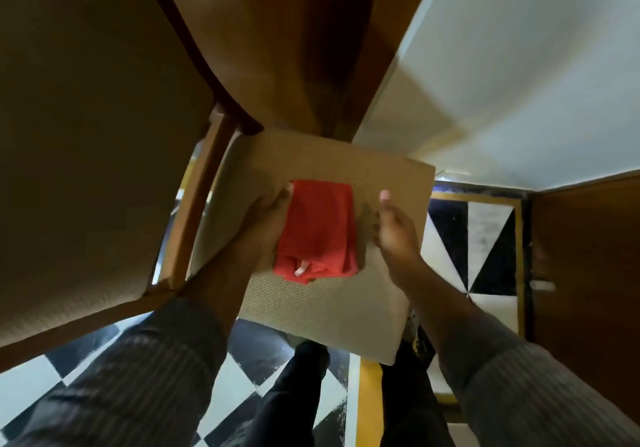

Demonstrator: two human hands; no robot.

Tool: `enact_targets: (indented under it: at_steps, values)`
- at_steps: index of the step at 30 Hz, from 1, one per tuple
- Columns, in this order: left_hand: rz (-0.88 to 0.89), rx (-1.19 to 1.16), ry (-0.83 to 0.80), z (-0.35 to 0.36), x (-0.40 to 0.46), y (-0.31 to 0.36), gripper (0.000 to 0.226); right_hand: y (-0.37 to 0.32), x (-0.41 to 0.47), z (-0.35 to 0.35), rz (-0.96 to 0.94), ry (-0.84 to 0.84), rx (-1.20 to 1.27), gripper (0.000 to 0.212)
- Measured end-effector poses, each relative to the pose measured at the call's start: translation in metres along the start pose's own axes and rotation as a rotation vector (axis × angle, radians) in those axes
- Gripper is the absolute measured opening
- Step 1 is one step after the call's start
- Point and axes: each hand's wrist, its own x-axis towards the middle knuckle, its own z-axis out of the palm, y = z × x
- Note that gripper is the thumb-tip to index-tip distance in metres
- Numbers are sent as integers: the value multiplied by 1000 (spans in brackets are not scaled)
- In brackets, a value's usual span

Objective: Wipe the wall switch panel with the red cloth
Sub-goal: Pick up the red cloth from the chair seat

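Note:
A folded red cloth (318, 228) lies on the beige cushioned seat (311, 304) of a chair, in the middle of the head view. My left hand (266, 225) is against the cloth's left edge, its fingers tucked under or around that side. My right hand (394, 228) hovers just right of the cloth, fingers loosely curled, thumb up, holding nothing. A small white tag shows at the cloth's near end. No wall switch panel is in view.
A wooden table (294, 48) looms over the seat's far edge. A second upholstered chair (86, 135) stands close at the left. A white wall (519, 65) rises at the right, a brown wooden door (588, 273) beyond it. Black-and-white tiled floor (478, 238) lies below.

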Motion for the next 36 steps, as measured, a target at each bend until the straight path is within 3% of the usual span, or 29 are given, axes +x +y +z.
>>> enact_targets:
  at_steps: [2,3,11,14,17,19,21,36]
  values:
    - [4,35,-441,10,11,-12,40,12,16,12,-5,17,-46,43]
    - [9,77,-498,14,17,-20,43,17,22,17,-15,-3,-78,35]
    - [-33,177,-363,56,16,-33,58,33,49,47,-12,-72,-218,25]
    - [-172,-57,-429,53,6,-28,40,29,43,42,14,-83,-128,10]
    - [-265,-254,-496,39,-4,-15,36,10,27,25,-50,-108,-84,18]
    - [-272,-349,-531,26,-17,2,22,-11,12,8,-114,-126,-89,18]
    - [-234,-408,-561,14,-30,23,9,-35,-4,-11,-168,-145,-79,18]
    - [241,-658,-869,-81,-191,218,11,-177,-180,-180,-482,16,375,17]
